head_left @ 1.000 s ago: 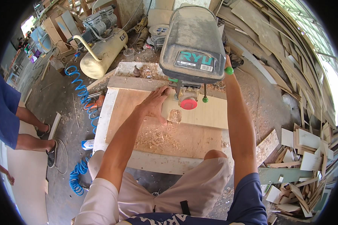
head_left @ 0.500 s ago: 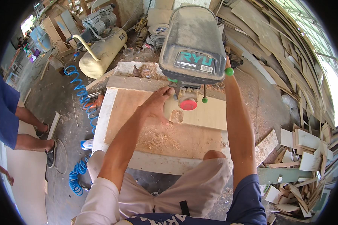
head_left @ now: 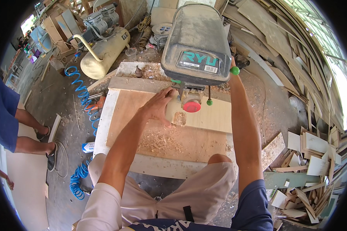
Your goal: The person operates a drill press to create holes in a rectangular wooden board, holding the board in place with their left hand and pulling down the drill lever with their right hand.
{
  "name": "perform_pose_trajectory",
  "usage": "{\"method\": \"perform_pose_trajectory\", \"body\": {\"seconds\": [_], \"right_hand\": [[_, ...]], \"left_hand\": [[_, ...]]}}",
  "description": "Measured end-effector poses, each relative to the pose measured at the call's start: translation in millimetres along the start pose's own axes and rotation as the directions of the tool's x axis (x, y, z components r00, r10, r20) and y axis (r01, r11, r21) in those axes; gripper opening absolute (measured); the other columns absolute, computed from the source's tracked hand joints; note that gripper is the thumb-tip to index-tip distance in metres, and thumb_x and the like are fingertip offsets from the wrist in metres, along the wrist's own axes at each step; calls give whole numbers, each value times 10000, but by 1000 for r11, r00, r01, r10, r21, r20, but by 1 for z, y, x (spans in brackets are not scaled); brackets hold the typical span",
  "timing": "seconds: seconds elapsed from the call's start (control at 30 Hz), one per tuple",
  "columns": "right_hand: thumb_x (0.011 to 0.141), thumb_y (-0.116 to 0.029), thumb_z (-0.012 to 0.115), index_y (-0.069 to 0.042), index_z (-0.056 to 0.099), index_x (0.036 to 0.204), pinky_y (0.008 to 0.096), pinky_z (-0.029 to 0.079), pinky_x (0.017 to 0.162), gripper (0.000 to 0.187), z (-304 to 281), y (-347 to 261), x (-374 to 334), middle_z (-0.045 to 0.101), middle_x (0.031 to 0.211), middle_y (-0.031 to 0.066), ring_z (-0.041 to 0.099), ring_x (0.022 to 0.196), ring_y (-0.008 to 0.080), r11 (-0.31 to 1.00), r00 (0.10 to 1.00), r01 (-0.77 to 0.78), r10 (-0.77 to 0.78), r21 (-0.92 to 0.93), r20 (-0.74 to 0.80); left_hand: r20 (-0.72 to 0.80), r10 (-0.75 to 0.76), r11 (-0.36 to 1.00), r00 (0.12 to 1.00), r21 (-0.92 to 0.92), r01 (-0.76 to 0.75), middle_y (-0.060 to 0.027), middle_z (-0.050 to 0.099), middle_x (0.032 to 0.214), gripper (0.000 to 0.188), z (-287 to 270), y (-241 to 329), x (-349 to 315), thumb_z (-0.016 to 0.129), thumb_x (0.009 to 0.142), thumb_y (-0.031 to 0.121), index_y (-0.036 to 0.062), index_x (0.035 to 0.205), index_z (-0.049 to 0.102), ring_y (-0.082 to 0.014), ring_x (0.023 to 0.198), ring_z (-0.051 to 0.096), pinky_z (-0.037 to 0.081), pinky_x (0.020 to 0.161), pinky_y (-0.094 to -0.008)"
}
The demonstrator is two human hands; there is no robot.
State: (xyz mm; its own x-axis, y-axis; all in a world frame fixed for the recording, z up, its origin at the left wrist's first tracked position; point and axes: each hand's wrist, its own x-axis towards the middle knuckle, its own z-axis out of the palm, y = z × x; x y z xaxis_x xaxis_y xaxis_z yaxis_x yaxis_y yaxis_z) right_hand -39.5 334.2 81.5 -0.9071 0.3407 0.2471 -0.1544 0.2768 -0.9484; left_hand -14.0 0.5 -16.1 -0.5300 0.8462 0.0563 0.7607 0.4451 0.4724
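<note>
My left hand (head_left: 160,104) grips the left end of a pale wooden board (head_left: 210,114), with the fingers toward its back edge and the thumb at its front corner. Close by the thumb, a rounded recess (head_left: 179,118) holds shavings. A drill press (head_left: 194,44) with a dusty dark head stands over the board. Its red round part (head_left: 191,106) hangs just above the wood, and the bit is hidden. My right hand (head_left: 233,61) reaches up at the right side of the head, beside a green-knobbed handle (head_left: 234,70). Its fingers are hidden there.
Shavings cover the plywood base (head_left: 165,144) on a white worktable (head_left: 152,163). A wooden fence strip (head_left: 138,84) runs behind the board. To the left are a blue coiled hose (head_left: 83,90), an air compressor (head_left: 104,54) and another person (head_left: 5,115). Offcuts (head_left: 308,173) lie piled at right.
The whole view has shifted very slightly. Both hands, the board and the drill press keep the same positions relative to each other.
</note>
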Motion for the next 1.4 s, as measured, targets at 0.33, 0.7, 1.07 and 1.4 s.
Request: {"method": "perform_pose_trajectory", "body": {"seconds": [0.33,0.7,1.07,1.4], "right_hand": [[934,-105,566,101,690,1095,306,503,673,289,-7,10,7,704,824,121,587,736,120,993,999,27,-32,115,39],[948,-141,652,87,692,1147,279,507,605,306,-20,-6,18,726,874,108,641,701,129,991,991,-67,52,115,125],[1009,-58,532,149,503,1321,319,588,782,376,20,-127,-51,680,1098,202,698,914,213,943,974,-179,210,281,-86],[1014,-62,512,120,503,1327,321,596,785,362,6,-92,-30,668,1120,199,701,923,219,905,992,-107,127,411,-21]], "left_hand": [[10,-36,998,999,45,35,-239,268,1542,1388,-2,4,-3,945,360,466,-115,1458,324,-389,1441,297,303,1200,-415],[122,-195,961,973,220,165,-238,150,1633,1503,0,22,7,894,466,620,-52,1558,109,-360,1515,208,222,1234,-498],[212,-273,915,938,359,185,-202,113,1658,1548,-8,31,13,852,463,711,-40,1571,76,-353,1530,175,203,1233,-530],[192,-245,907,950,392,155,-216,209,1631,1508,-8,32,11,824,483,746,-32,1567,121,-344,1522,205,210,1212,-599]]}}
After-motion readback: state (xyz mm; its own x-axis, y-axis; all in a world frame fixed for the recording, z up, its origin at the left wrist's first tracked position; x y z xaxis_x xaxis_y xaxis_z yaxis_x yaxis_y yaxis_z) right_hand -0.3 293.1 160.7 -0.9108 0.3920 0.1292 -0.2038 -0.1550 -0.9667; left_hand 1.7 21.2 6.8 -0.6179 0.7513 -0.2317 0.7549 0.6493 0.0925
